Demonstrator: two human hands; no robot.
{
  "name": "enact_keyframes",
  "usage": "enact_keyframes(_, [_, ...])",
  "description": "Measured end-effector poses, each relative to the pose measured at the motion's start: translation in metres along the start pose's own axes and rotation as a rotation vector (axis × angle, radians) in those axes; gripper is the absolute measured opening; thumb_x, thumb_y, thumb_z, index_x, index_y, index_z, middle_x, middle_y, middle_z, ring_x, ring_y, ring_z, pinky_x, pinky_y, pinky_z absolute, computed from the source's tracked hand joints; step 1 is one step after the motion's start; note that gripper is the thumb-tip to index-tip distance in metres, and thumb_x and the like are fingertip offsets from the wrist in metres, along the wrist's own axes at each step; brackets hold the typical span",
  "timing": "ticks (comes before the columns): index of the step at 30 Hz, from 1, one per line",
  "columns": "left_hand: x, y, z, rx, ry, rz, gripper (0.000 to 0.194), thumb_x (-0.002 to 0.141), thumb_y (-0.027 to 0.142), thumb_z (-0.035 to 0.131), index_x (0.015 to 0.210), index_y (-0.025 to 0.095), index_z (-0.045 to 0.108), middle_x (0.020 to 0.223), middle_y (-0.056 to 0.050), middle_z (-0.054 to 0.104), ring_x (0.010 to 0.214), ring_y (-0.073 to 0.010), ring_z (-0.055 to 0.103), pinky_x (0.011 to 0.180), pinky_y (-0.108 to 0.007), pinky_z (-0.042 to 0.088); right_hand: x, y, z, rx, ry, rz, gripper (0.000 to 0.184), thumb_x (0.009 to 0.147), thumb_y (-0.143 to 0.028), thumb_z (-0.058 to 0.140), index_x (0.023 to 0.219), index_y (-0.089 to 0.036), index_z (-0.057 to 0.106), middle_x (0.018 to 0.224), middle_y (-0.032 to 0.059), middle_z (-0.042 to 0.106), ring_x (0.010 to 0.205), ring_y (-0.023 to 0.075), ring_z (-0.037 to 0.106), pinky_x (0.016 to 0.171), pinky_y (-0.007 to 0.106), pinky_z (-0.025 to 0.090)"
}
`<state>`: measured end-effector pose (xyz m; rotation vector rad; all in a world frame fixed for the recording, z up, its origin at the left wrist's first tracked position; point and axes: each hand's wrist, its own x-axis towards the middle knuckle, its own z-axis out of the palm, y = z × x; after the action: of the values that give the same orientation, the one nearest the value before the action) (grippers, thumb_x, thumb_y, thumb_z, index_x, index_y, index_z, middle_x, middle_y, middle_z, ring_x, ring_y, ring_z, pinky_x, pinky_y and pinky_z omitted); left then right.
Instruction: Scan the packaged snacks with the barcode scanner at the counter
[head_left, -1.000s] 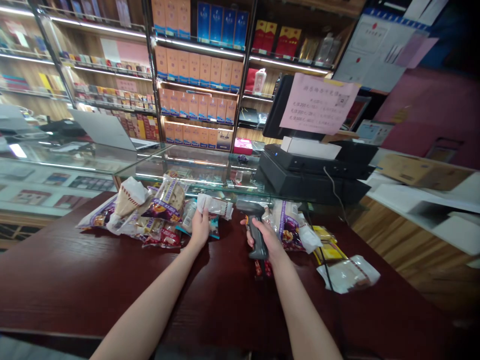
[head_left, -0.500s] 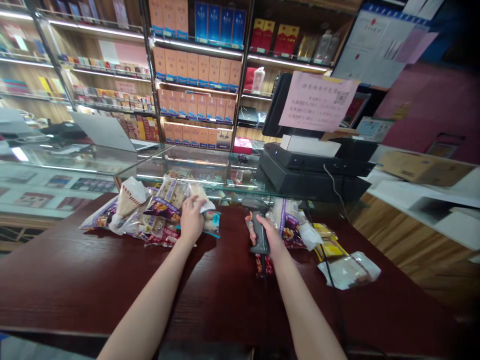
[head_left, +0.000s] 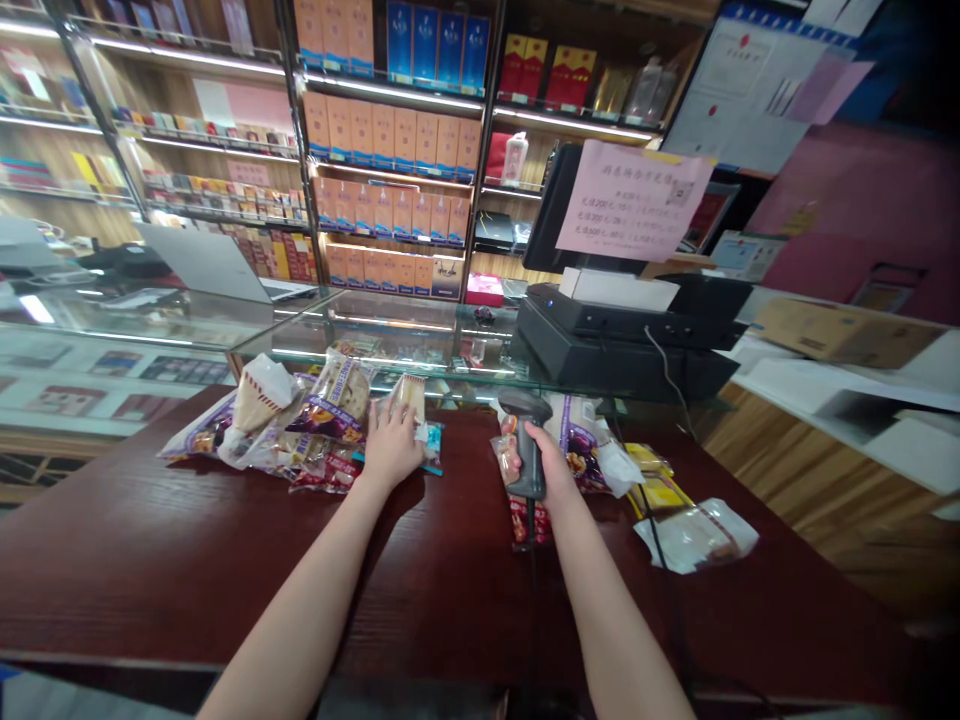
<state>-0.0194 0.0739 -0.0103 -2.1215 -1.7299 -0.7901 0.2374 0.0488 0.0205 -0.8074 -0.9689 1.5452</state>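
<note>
The handheld barcode scanner (head_left: 529, 445) was gripped in my right hand (head_left: 547, 465), fingers closed round its black handle, held over the dark red desk (head_left: 187, 570). Left of the scanner, my left hand (head_left: 391, 447) lay open, palm down, touching a small clear snack packet (head_left: 409, 397). Further left of the scanner lay a heap of purple-printed snack bags (head_left: 336, 400). Just behind it stood another purple-printed bag (head_left: 577, 440), and to its right lay a clear plastic packet (head_left: 697, 537). Beyond the scanner sat a black till terminal (head_left: 626, 340).

Lit shop shelves (head_left: 394, 95) (glass counter (head_left: 390, 325) below)
</note>
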Motion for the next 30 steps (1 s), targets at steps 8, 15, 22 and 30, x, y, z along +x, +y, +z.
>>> enact_keyframes(8, [-0.005, 0.027, 0.004, -0.087, -0.094, 0.292, 0.051, 0.087, 0.025, 0.047, 0.136, 0.015, 0.056, 0.143, -0.013, 0.053, 0.143, -0.0291, 0.035, 0.122, -0.051, 0.01, -0.001, -0.018, -0.015, -0.116, 0.427, -0.095, 0.031, 0.073, -0.044, 0.068, 0.086, -0.017, 0.062, 0.043, -0.0018, 0.057, 0.036, 0.0125, 0.051, 0.034, 0.019, 0.036])
enact_keyframes(15, [-0.014, 0.034, 0.022, -0.048, -0.152, 0.084, 0.034, 0.095, 0.032, 0.043, 0.113, 0.021, 0.07, 0.127, -0.013, 0.065, 0.13, -0.0308, 0.05, 0.115, -0.059, 0.022, 0.0, -0.025, -0.031, -0.087, 0.502, -0.087, 0.027, 0.076, -0.039, 0.065, 0.084, -0.014, 0.066, 0.042, -0.0009, 0.056, 0.037, 0.0112, 0.051, 0.037, 0.019, 0.042])
enact_keyframes(22, [-0.014, 0.04, 0.019, -0.001, -0.102, 0.031, 0.03, 0.089, 0.019, 0.047, 0.108, 0.014, 0.07, 0.123, -0.018, 0.065, 0.13, -0.0326, 0.048, 0.115, -0.058, 0.02, 0.001, -0.021, -0.011, -0.036, 0.512, 0.003, 0.021, 0.08, -0.035, 0.062, 0.076, -0.014, 0.063, 0.042, -0.0011, 0.054, 0.036, 0.0105, 0.05, 0.034, 0.017, 0.038])
enact_keyframes(30, [-0.017, 0.058, 0.014, -0.313, -0.336, 0.283, 0.061, 0.093, 0.048, 0.046, 0.143, 0.013, 0.045, 0.124, -0.016, 0.063, 0.111, -0.031, 0.059, 0.098, -0.045, 0.043, 0.006, 0.01, 0.011, 0.042, 0.273, 0.163, 0.026, 0.08, -0.041, 0.063, 0.084, -0.016, 0.063, 0.046, -0.0019, 0.056, 0.036, 0.01, 0.049, 0.036, 0.019, 0.04])
